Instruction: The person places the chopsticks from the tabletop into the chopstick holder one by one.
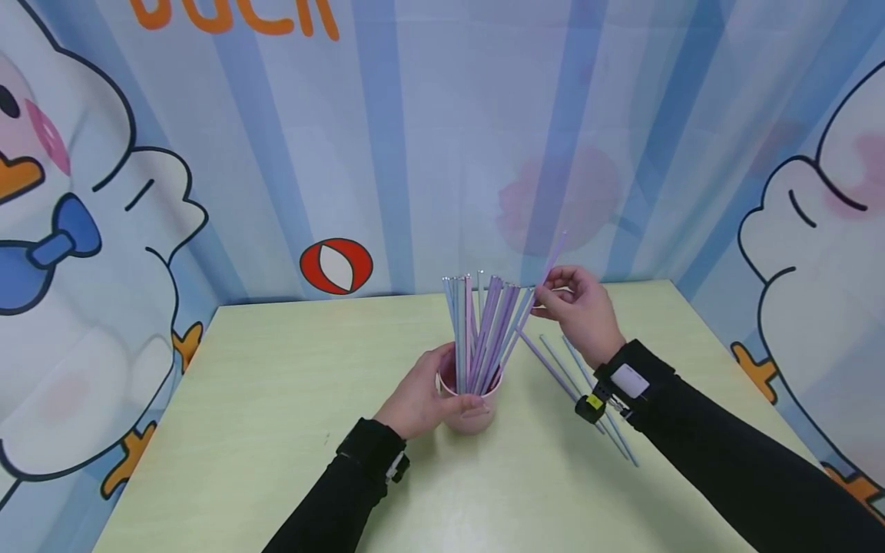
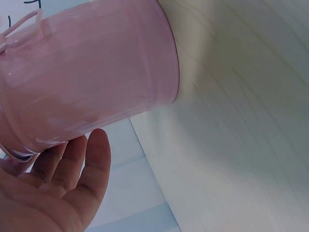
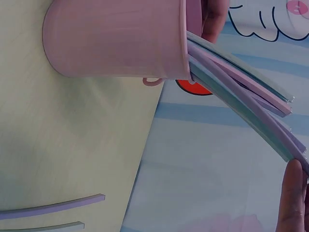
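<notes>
the pink cup stands near the middle of the pale green desk, a little toward the near edge, packed with a bunch of straws in purple, blue and pink that fan out above its rim. the left hand is curled round the cup's left side, thumb at the rim, steadying it; the left wrist view shows the palm and fingers against the pink wall. the right hand is raised just right of the bunch and pinches one purple straw that slants up and to the right, its lower end running down toward the cup; whether it sits inside the cup cannot be made out. a few loose straws lie flat on the desk to the right, partly under the right wrist, and their ends show in the right wrist view.

the straws look light, thin and fairly stiff but bendy along their length, so a gentle pinch near the upper third should do; squeezing hard would likely kink one. the cup seems light and top-heavy with that load, so it probably tips easily unless held low on its wall.

there is open desk to the left and in front of the cup. the printed backdrop closes off the far edge, and the right edge of the desk runs close to the right forearm.
</notes>
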The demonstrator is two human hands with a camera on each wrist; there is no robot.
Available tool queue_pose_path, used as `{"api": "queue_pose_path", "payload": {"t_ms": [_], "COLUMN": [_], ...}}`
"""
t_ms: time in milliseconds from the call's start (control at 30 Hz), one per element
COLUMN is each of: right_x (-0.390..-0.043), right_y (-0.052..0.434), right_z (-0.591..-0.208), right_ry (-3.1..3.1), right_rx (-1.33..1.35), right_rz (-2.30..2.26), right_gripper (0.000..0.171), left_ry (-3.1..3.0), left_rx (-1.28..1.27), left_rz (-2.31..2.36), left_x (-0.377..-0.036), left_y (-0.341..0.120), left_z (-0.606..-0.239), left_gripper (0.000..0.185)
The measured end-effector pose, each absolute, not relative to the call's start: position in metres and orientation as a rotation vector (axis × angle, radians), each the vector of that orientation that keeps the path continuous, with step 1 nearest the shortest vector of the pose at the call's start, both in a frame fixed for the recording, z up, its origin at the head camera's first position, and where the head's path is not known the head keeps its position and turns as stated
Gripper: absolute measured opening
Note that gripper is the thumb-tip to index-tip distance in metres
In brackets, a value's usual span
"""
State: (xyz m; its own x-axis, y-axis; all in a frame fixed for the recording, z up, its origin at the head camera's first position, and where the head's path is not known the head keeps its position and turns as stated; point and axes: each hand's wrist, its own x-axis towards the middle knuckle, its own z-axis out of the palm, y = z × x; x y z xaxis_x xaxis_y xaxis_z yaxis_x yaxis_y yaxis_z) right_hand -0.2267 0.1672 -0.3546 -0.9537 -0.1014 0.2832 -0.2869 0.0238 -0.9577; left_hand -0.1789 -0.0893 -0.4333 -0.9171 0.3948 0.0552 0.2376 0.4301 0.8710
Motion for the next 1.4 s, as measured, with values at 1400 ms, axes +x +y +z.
{"api": "queue_pose_path", "payload": {"t_ms": [1400], "right_x": [-0.212], "right_y": [0.147], "right_z": [-0.404], "right_ry": [-2.422], "right_rx": [0.508], "right_rz": [1.969], "right_gripper": [0.029], "left_ry": [2.518], "left_rx": [0.584], "left_rz": [1.482], "left_x": [-0.182], "left_y": [-0.09], "left_z": [-0.435], "left_gripper": [0.089]}}
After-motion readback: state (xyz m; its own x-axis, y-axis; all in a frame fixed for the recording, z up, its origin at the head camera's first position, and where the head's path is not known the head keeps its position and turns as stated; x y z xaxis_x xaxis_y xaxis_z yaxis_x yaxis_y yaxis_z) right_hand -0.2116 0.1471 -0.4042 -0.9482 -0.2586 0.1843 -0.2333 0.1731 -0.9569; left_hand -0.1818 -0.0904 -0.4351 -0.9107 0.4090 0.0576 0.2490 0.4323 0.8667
